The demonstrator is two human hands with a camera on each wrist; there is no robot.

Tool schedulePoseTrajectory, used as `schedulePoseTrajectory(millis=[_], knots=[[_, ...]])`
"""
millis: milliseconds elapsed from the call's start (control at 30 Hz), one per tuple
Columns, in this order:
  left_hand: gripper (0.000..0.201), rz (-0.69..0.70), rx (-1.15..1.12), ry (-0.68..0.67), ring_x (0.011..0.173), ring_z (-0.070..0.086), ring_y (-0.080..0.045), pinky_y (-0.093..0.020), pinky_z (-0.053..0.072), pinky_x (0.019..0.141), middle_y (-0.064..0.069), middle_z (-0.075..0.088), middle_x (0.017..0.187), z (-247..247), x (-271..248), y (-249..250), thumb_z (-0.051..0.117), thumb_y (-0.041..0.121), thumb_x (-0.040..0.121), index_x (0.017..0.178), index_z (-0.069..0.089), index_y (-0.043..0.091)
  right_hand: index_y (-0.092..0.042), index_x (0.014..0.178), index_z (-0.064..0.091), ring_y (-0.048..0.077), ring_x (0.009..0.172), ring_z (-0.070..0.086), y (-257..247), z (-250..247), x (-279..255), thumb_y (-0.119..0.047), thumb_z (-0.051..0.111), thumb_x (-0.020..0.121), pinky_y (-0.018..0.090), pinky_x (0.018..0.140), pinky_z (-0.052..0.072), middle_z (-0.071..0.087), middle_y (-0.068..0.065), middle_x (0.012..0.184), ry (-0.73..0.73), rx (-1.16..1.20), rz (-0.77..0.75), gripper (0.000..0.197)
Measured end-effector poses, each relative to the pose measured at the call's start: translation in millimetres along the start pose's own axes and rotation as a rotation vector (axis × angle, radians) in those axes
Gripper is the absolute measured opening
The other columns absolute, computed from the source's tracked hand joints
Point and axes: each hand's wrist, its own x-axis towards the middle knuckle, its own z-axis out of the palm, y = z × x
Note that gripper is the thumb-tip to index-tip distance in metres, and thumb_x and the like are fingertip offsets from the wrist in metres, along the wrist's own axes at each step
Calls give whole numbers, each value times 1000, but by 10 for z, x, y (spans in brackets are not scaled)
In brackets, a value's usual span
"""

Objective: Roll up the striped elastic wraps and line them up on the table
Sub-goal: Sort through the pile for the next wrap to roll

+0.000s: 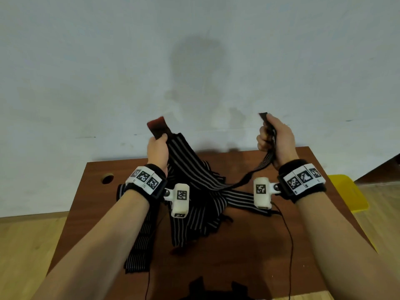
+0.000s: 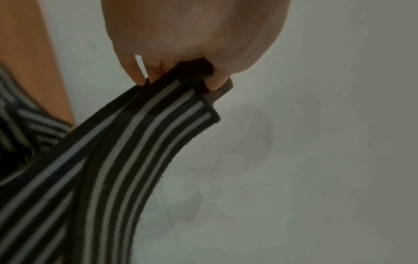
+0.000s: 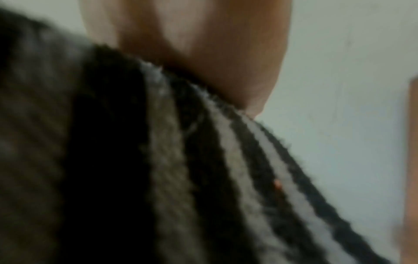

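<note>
Both hands raised over counter [image 1: 281,245]: left hand [image 1: 157,150] grips one wrap end [image 1: 159,127], right hand [image 1: 276,139] clutches another wrap [image 1: 267,159]; rest piled below.

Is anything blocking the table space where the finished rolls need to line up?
Yes. The unrolled striped wraps lie heaped across the middle of the table, one strip trailing toward its near-left edge. Both the left hand and right hand grip wrap ends above it.

black wristbands [image 1: 300,180], white tagged cameras [image 1: 180,200]
</note>
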Motion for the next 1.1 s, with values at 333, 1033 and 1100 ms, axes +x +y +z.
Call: schedulePoseTrajectory(millis=[333,1033,1100], knots=[[11,165,-192,97,87,65,-8,-18,51,70,4,67,99,-98,86,-35,53,15,104,106,62,20,-17,99,58,13,66,59,-218,-546,188,-37,41,110,33,77,56,61,-5,71,299,121,-167,29],[11,94,-109,-104,83,69,-22,-35,56,76,-8,70,89,228,-164,-118,61,20,101,100,67,12,-20,100,59,10,78,50,179,14,118,-1,47,96,30,77,39,50,-6,83,74,-597,-83,23],[11,59,-67,-85,72,66,-15,-27,54,66,-1,65,83,140,-75,-69,54,20,105,103,63,13,-19,114,53,13,82,50,69,-193,148,-3,47,94,32,80,39,51,-6,89,68,-598,-65,27]])
